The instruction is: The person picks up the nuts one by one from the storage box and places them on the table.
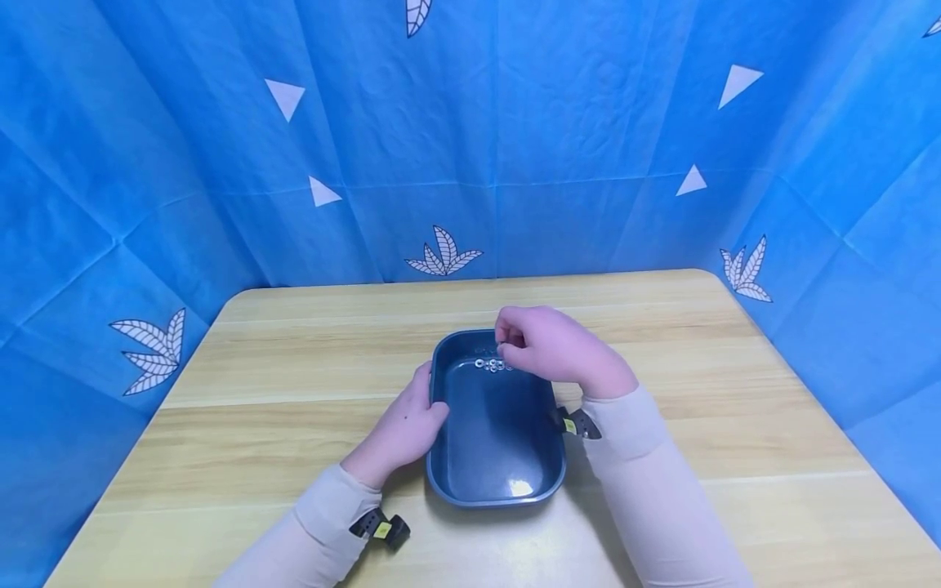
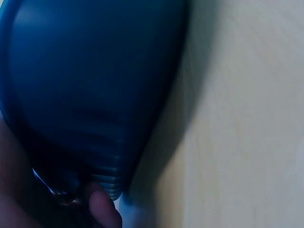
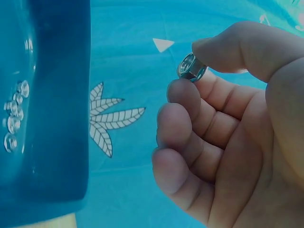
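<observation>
A dark blue rectangular tray [image 1: 500, 441] with rounded corners is tilted over the wooden table. My left hand [image 1: 408, 420] grips its left wall, thumb over the rim and fingers beneath; in the left wrist view the tray's outer side [image 2: 95, 71] fills much of the picture. Several small metal nuts [image 1: 493, 364] lie together inside the far end, also seen in the right wrist view as shiny nuts [image 3: 14, 118]. Just above that end, my right hand [image 1: 555, 347] pinches one silver hex flange nut [image 3: 192, 67] between thumb and forefinger, its other fingers curled.
A light wooden table [image 1: 294, 384] lies under the tray, its far edge close to a blue curtain [image 1: 559, 122] with white triangles and leaf prints. Each wrist wears a black strap with a small camera [image 1: 397, 532].
</observation>
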{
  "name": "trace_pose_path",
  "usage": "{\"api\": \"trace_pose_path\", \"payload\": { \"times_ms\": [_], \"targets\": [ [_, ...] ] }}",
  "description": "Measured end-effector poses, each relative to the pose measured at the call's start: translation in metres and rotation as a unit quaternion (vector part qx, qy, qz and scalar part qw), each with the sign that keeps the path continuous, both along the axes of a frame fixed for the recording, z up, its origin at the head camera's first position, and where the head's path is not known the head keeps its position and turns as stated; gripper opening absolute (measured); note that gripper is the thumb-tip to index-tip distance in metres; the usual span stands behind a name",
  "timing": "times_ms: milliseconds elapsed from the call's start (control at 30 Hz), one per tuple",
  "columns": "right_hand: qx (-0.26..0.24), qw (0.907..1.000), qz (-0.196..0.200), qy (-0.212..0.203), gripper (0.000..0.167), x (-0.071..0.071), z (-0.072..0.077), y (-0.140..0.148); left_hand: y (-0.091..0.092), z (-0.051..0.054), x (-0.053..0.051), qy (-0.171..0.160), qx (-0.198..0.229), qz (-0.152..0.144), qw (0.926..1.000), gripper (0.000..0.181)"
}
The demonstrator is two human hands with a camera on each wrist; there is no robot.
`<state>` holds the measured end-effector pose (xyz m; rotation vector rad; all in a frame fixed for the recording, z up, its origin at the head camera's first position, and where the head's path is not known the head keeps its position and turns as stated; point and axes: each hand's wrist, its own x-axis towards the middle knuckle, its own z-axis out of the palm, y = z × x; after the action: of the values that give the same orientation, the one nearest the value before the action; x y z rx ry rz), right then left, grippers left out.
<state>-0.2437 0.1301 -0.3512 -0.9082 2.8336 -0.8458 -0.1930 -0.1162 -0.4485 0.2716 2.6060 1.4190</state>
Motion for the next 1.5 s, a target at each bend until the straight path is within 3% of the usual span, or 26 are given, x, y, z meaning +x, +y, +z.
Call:
{"api": "trace_pose_path", "payload": {
  "times_ms": [400,1100,1500],
  "targets": [
    [-0.008,0.9997,-0.019,-0.009,0.004,-0.007,0.001,0.016,-0.001,-0.002,-0.001,0.005,-0.002,0.000,1.0000,0.066],
    [0.011,0.9942,-0.100,-0.039,0.006,-0.023,-0.011,0.057,0.000,-0.003,-0.002,0.007,0.003,-0.001,1.0000,0.067],
    [0.014,0.9917,-0.113,-0.059,0.009,-0.031,-0.021,0.069,-0.001,-0.003,-0.002,0.008,0.002,-0.003,1.0000,0.067]
  ]
}}
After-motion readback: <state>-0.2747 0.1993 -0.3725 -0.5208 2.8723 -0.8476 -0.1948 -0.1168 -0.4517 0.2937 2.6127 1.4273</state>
